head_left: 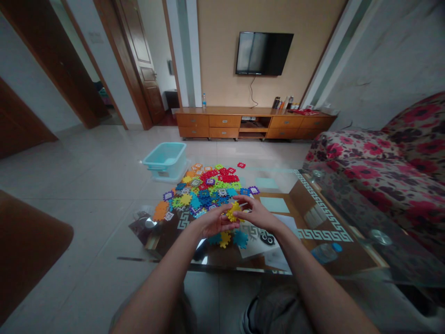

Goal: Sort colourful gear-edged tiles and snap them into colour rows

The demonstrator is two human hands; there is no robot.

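Both of my hands meet over the near part of a glass table (243, 268). Between them is a yellow notched plastic building piece (233, 212). My left hand (217, 221) grips it from the left, and my right hand (255, 214) has its fingers on it from the right. Below the hands lie a blue notched piece (240, 239) and another yellow piece (225, 240), partly hidden by my left hand. Just beyond spreads a pile of colourful notched pieces (205, 197), in red, orange, blue, green and purple, some with white patterned centres.
A light-blue plastic tub (165, 160) stands beyond the table's left corner. To the right lies a water bottle with a blue cap (326, 253). White paper with a black cartoon print (267, 238) is under my right forearm. A floral sofa (375, 153) borders the right side.
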